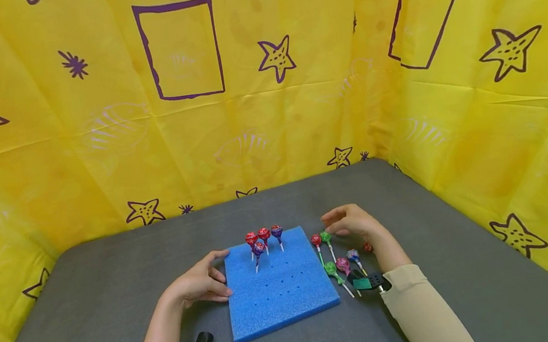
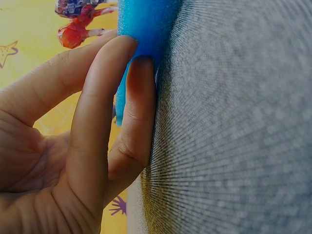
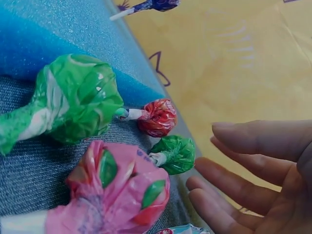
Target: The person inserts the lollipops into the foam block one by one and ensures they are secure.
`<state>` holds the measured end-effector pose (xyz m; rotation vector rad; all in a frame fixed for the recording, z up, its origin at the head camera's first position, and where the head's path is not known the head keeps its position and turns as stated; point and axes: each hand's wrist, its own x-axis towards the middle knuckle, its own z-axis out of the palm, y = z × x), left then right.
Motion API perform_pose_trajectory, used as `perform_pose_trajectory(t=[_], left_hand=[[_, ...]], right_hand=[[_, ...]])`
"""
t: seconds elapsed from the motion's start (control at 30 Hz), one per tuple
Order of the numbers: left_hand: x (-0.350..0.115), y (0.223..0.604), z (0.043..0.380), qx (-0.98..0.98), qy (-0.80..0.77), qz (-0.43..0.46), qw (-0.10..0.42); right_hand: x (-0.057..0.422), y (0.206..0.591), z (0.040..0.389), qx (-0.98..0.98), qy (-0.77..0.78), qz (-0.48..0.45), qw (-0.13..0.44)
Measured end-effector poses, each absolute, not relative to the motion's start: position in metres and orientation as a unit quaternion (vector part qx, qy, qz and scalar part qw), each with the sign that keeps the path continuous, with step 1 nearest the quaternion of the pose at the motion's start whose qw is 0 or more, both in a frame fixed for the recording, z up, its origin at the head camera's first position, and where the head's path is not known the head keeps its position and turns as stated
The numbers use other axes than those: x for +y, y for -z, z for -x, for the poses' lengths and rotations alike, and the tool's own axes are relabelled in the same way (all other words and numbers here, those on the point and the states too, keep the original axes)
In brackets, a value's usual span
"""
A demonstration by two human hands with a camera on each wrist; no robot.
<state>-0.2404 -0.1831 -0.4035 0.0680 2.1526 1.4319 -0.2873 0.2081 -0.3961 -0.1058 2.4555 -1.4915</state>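
A blue foam block (image 1: 290, 316) lies on the table, its top dotted with small holes. Several wrapped lollipops stand in it near the back, among them a red lollipop (image 1: 263, 233) and a purple lollipop (image 1: 276, 231). My left hand (image 1: 197, 281) touches the block's left edge with its fingertips, fingers mostly extended. My right hand (image 1: 353, 222) hovers just beyond the loose lollipops right of the block, fingers loosely bent and holding nothing. Nearest its fingertips is a green lollipop (image 3: 176, 155), beside a red lollipop (image 3: 161, 118).
Closer to me lie another green lollipop (image 1: 331, 268), a pink lollipop (image 1: 343, 265) and a blue-wrapped lollipop (image 1: 353, 255). Another red lollipop (image 1: 367, 247) is partly hidden by the right forearm. Yellow patterned cloth (image 1: 247, 112) hangs behind the grey table (image 1: 114, 279).
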Motion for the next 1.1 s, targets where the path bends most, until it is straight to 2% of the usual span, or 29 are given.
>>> perform_pose_trajectory(t=[0.5,1.1], left_hand=[[-0.184,0.402,0.239,0.8,-0.533,-0.029,0.274],[-0.183,0.404,0.239,0.803,-0.53,-0.024,0.27]], right_hand=[[0.203,0.401,0.288,0.855,0.493,0.035,0.158],[0.197,0.407,0.29,0.876,0.462,0.033,0.136]])
